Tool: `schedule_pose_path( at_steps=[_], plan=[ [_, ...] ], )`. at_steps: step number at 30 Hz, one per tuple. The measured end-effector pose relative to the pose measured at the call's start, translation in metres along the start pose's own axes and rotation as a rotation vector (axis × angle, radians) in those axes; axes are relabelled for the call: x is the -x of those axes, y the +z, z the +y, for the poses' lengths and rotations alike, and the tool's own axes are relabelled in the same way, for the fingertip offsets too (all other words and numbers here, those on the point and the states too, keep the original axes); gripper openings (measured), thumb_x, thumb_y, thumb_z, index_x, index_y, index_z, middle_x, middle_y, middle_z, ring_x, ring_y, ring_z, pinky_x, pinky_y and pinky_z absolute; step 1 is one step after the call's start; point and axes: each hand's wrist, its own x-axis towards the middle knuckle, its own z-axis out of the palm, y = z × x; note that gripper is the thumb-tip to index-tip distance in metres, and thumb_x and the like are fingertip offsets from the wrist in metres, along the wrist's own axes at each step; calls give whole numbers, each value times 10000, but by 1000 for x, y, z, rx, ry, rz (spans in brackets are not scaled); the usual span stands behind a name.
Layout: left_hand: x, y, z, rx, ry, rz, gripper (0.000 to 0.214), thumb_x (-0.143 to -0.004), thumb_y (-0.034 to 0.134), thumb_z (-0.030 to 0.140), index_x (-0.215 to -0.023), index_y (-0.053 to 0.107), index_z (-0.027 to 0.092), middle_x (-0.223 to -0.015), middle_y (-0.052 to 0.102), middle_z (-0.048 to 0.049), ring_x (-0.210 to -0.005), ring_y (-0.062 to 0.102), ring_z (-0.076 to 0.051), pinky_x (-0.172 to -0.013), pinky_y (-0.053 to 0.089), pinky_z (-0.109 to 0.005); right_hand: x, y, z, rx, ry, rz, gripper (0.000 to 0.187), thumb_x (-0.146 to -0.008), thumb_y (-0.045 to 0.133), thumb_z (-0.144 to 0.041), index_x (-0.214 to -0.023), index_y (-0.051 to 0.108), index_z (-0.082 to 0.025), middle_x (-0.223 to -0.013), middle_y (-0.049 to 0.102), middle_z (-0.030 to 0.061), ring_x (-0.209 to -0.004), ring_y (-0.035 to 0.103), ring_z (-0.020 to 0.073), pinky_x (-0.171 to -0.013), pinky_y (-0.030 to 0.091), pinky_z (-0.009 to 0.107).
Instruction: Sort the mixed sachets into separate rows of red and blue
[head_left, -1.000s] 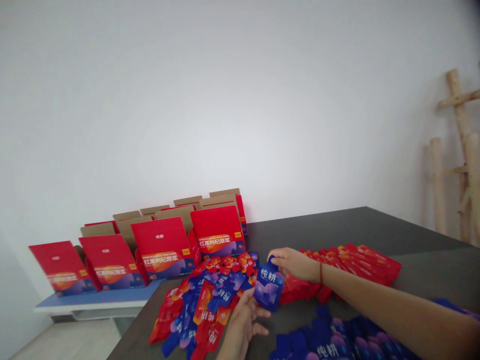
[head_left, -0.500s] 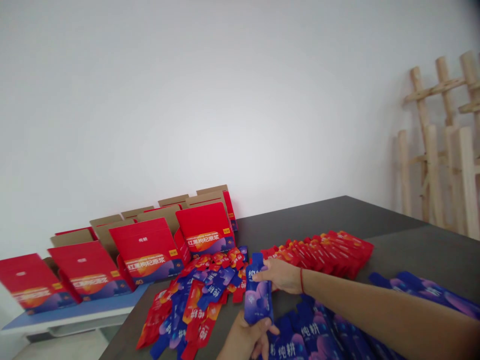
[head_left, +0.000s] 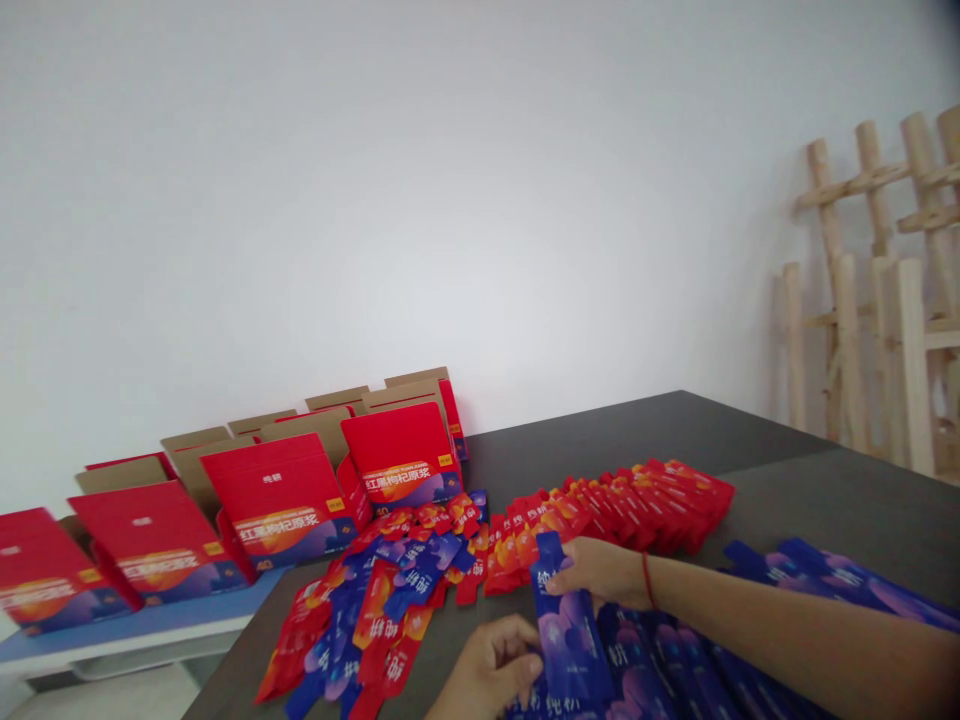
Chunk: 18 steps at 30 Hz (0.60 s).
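Both my hands hold one blue-purple pouch (head_left: pixel 568 640) low over the dark table (head_left: pixel 645 430). My right hand (head_left: pixel 600 570), with a red cord at the wrist, pinches its top edge. My left hand (head_left: pixel 487 675) grips its lower left edge, fingers curled. The pouch lies at the left end of a row of blue pouches (head_left: pixel 787 610) running right beneath my right forearm. Behind it stretches a row of red pouches (head_left: pixel 630 505). A loose pile of mixed red and blue pouches (head_left: pixel 382 600) lies just left of my hands.
Several open red cartons (head_left: pixel 285 500) with brown flaps stand along the wall on a low blue-topped shelf (head_left: pixel 112 630) left of the table. A wooden lattice frame (head_left: pixel 870 300) leans at the right wall.
The blue pouch has come down and to the right, from upright in front of the pile to the left end of the blue row. Both hands moved with it.
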Motion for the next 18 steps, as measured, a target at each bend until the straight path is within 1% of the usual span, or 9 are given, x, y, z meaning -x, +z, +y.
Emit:
schedule_pose_path(
  at_steps=[4,7,9,10,11,13,14,15,18],
  plan=[
    [-1,-3,-1,-40,9,72,516,-741,619,659,-809,599,147,-461,501,83,-334,294,-40,-386,189,-196,12,11,5,-2,50,-63,98,-665,605,-233,-745,563,-196,-632,586,-32,-482,555,119,-509,456,244],
    [0,-3,1,-58,-1,98,497,-775,592,638,-821,601,143,-456,491,86,-336,283,-43,-386,170,-200,20,18,7,57,5,-79,176,-600,678,-205,-758,604,-182,-693,617,-25,-586,575,129,-587,460,244],
    [1,-2,1,-67,-15,105,497,-781,588,630,-842,611,137,-459,485,90,-337,279,-44,-388,171,-201,25,19,7,109,-38,-47,313,-562,719,-183,-866,643,-169,-764,635,-12,-706,587,153,-654,455,246],
    [1,-2,2,-69,-21,106,499,-783,585,628,-855,616,135,-459,481,92,-336,277,-45,-390,174,-202,28,19,6,167,-50,-17,454,-551,732,-175,-995,644,-156,-816,644,4,-759,590,169,-680,452,252],
    [1,-2,1,-71,-23,106,499,-784,584,626,-859,620,134,-455,474,95,-333,272,-45,-391,177,-203,30,20,5,251,-53,17,622,-549,737,-170,-1155,600,-134,-869,649,26,-799,592,186,-697,452,263],
    [2,-2,0,-74,-24,112,489,-791,580,616,-857,625,134,-451,467,98,-333,268,-45,-397,184,-204,36,20,2,470,-50,82,895,-566,722,-153,-1396,397,-77,-942,652,74,-836,598,213,-717,454,288],
    [2,-2,0,-75,-25,116,481,-796,578,610,-857,628,135,-451,467,97,-336,272,-46,-401,189,-203,39,21,1,575,-53,101,955,-580,704,-143,-1445,309,-57,-954,655,92,-834,603,222,-718,456,299],
    [2,-2,-1,-76,-24,120,474,-799,578,602,-860,631,135,-454,469,95,-341,280,-48,-405,194,-203,42,22,0,653,-59,103,968,-595,683,-137,-1463,266,-47,-954,661,102,-824,610,226,-717,459,307],
    [3,-2,-2,-84,-24,119,446,-811,580,571,-882,643,135,-465,478,91,-351,301,-51,-418,211,-203,49,27,0,714,-93,60,933,-615,647,-140,-1468,276,-71,-976,676,111,-834,628,237,-745,479,329]
  ],
)
